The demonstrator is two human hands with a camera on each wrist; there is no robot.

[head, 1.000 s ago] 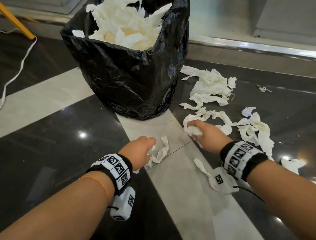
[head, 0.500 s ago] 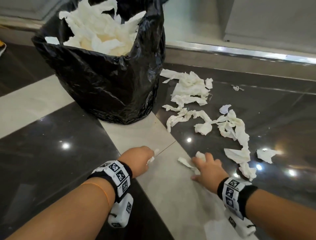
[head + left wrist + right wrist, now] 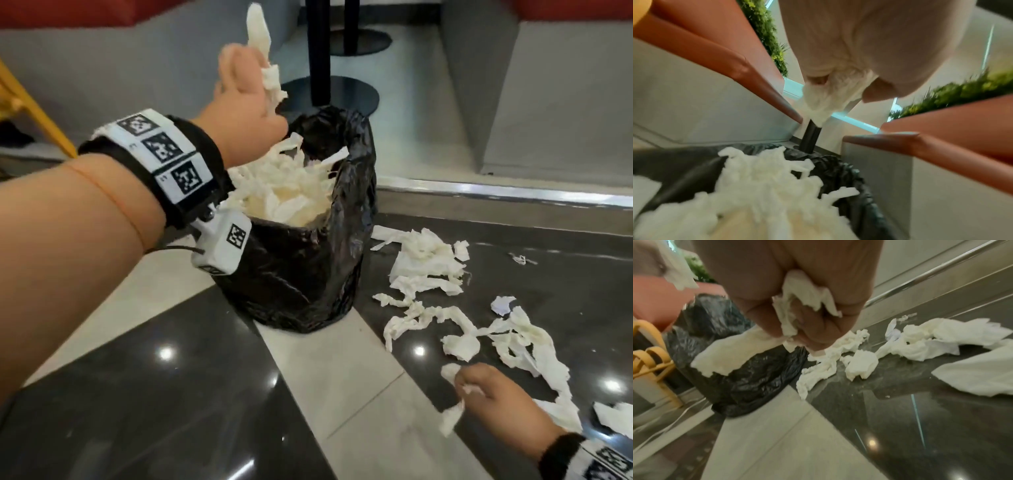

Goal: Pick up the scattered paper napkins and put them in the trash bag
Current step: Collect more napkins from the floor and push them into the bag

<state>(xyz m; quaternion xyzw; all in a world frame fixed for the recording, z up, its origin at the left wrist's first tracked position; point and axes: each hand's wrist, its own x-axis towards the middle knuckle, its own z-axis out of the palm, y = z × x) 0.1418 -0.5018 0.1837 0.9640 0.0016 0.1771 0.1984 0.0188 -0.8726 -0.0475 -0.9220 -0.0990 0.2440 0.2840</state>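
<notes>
A black trash bag [image 3: 301, 274] stands on the floor, heaped with white napkins [image 3: 287, 192]. My left hand [image 3: 245, 85] is raised above the bag's mouth and grips a bunch of napkin strips [image 3: 265, 65]; the left wrist view shows that bunch [image 3: 826, 100] hanging from the curled fingers over the pile [image 3: 760, 194]. My right hand [image 3: 486, 390] is low at the bottom right, just above the floor, and holds crumpled napkin pieces [image 3: 450, 419]. In the right wrist view its fingers curl round that paper [image 3: 797, 305]. Several more napkins [image 3: 428, 260] lie scattered right of the bag.
The floor is dark polished stone with pale tile bands [image 3: 329, 370]. A metal-edged step [image 3: 496, 195] runs behind the scatter. Black table pedestals [image 3: 320, 51] stand beyond the bag, and a yellow chair leg [image 3: 30, 109] is at the far left.
My left hand has risen from the floor to above the bag with its napkins. My right hand has closed on the pieces near the tile band and lifted them slightly.
</notes>
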